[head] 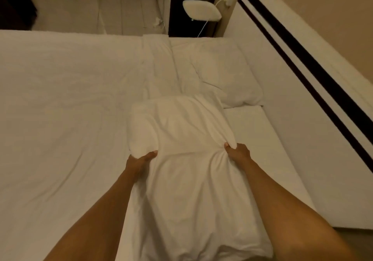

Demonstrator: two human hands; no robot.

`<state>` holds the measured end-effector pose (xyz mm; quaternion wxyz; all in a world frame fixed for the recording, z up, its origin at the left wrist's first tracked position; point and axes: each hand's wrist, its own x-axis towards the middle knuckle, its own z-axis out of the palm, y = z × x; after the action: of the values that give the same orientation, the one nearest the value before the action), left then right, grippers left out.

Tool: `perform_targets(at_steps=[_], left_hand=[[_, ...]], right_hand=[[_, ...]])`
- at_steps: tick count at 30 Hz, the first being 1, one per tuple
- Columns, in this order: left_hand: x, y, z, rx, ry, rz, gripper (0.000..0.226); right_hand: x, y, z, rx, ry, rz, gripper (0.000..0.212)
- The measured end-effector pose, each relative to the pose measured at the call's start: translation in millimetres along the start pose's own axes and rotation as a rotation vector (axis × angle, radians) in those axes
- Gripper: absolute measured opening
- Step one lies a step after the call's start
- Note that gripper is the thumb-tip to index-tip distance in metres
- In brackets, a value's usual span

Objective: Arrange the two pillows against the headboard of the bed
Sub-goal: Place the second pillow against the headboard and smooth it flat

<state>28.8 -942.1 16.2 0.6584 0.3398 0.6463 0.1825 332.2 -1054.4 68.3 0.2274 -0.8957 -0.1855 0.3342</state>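
Note:
A white pillow hangs lengthwise in front of me over the bed. My left hand is shut on its left side and my right hand pinches bunched fabric on its right side. A second white pillow lies flat further away, close against the white padded headboard that runs along the right. The held pillow sits nearer to me than the lying one, its far end almost touching it. Its lower end drops out of view between my forearms.
The headboard carries two dark stripes below a beige wall. A white bedside lamp with a cord hangs beyond the far edge of the bed. Tiled floor and dark furniture lie past the bed at top left.

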Motion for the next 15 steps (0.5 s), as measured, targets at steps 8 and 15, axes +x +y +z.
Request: perform_targets(at_steps=[8,15], left_hand=[[-17.3,22.1,104.8,0.09,-0.096,0.043,0.107],[-9.5,14.3,207.9,0.154,-0.137,0.004,0.119]], right_hand=[[27.3,48.9,-91.8,0.053,0.05,0.049,0.05],[98.3,93.2,-156.8,0.035,0.067,0.065,0.047]])
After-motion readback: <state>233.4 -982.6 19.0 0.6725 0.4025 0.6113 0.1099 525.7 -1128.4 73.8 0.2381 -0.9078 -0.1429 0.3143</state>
